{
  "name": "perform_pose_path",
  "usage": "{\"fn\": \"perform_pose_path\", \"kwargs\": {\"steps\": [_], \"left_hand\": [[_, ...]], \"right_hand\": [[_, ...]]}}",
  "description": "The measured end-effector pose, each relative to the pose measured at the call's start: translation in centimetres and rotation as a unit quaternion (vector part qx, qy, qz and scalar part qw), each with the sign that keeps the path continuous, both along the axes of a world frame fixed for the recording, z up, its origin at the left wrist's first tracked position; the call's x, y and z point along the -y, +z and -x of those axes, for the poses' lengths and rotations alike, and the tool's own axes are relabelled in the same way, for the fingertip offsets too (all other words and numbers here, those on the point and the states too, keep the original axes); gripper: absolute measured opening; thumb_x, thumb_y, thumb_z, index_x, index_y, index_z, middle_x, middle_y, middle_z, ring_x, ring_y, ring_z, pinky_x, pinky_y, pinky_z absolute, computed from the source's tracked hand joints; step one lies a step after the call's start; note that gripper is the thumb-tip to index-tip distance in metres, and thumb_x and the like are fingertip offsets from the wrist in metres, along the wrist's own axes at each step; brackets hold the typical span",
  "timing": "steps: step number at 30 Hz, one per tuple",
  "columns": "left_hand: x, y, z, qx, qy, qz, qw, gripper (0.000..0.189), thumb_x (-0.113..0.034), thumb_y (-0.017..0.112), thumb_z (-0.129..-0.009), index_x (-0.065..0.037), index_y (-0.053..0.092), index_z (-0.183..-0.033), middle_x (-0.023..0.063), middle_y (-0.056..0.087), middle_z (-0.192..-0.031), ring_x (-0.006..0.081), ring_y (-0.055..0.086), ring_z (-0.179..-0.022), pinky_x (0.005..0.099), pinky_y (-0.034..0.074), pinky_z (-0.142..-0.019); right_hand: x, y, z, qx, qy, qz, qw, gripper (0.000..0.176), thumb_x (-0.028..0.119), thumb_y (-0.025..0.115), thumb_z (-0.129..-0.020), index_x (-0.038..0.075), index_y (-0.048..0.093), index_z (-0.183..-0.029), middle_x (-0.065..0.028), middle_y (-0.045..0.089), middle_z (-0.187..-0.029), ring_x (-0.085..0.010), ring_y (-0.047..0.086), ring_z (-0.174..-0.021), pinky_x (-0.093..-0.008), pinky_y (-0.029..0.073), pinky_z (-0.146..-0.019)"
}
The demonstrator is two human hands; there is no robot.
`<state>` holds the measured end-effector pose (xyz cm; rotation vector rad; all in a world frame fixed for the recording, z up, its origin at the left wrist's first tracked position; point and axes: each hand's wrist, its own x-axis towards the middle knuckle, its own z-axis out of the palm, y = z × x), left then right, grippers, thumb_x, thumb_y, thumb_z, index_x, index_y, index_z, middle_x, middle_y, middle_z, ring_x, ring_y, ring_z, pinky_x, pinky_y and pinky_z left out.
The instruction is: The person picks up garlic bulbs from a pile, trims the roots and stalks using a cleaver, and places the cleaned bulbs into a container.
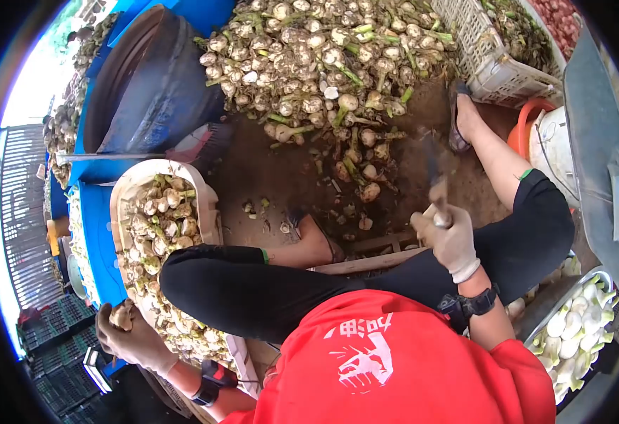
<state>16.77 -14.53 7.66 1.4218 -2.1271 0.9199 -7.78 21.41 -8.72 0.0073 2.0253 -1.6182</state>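
My left hand (136, 339), in a pale work glove, is closed around a brownish bulb (121, 316) beside the basket at the left. My right hand (454, 244), also gloved, grips the wooden handle of a knife (440, 205) above my bent leg. Motion blurs the knife's blade, which points up and away from me. Next to my left leg stands a pale oblong basket (120, 212) full of dirty bulbs (152, 244). Peeled white bulbs with green ends (570, 325) fill a metal basin (544, 318) at the lower right.
A large heap of soiled bulbs with green stems (316, 63) covers the ground ahead. Around it are a dark blue barrel (140, 85), a plastic crate (500, 71), and an orange bucket (525, 131) beside a white one (553, 152). Dark crates (62, 346) are stacked at lower left.
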Motion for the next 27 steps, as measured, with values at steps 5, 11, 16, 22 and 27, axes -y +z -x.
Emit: {"fn": "perform_pose_path", "kwargs": {"steps": [5,11,16,22,27], "left_hand": [[-2.9,-9.5,7.6,-0.251,-0.227,-0.360,0.869,0.035,-0.001,0.067,-0.083,-0.002,0.062,-0.118,0.0096,0.062,-0.114,0.0199,0.058,-0.110,0.0312,0.046,-0.096],[-14.0,-30.5,22.0,0.301,-0.578,-0.412,0.636,0.047,-0.015,0.062,-0.078,-0.010,0.058,-0.125,0.0129,0.057,-0.126,0.0327,0.051,-0.122,0.0468,0.041,-0.099],[-15.4,-38.6,26.9,0.439,-0.690,-0.237,0.525,0.044,-0.027,0.060,-0.085,-0.014,0.058,-0.127,0.0106,0.058,-0.122,0.0299,0.050,-0.123,0.0432,0.043,-0.093],[-14.6,-30.1,27.1,0.095,-0.468,-0.732,0.486,0.070,-0.004,0.080,-0.066,-0.010,0.051,-0.130,0.0117,0.059,-0.116,0.0236,0.058,-0.110,0.0377,0.050,-0.093],[-12.2,-16.2,22.7,-0.217,-0.376,-0.832,0.345,0.079,0.003,0.081,-0.065,-0.003,0.039,-0.131,0.0064,0.056,-0.117,0.0142,0.054,-0.109,0.0293,0.046,-0.096]], "right_hand": [[2.2,-0.3,1.7,0.155,-0.114,0.085,0.978,0.021,0.011,0.074,-0.085,0.007,0.061,-0.069,0.0004,0.058,-0.061,-0.0046,0.047,-0.049,-0.0206,0.035,-0.047],[3.0,-1.9,1.3,0.092,-0.058,0.055,0.992,0.024,0.010,0.074,-0.085,0.004,0.059,-0.068,0.0053,0.053,-0.062,-0.0026,0.045,-0.058,-0.0229,0.038,-0.054],[2.7,-2.3,1.8,0.042,-0.066,0.032,0.996,0.025,0.011,0.073,-0.085,0.003,0.058,-0.066,0.0051,0.047,-0.057,-0.0029,0.040,-0.058,-0.0247,0.037,-0.052],[2.3,-1.9,2.2,0.041,-0.083,0.053,0.994,0.028,0.011,0.073,-0.086,0.004,0.057,-0.065,0.0051,0.045,-0.057,-0.0031,0.038,-0.058,-0.0253,0.036,-0.052],[2.3,-0.6,1.8,-0.150,0.050,-0.135,0.978,0.022,0.019,0.075,-0.073,0.000,0.062,-0.072,-0.0203,0.057,-0.065,-0.0415,0.061,-0.069,-0.0423,0.048,-0.058]]}}
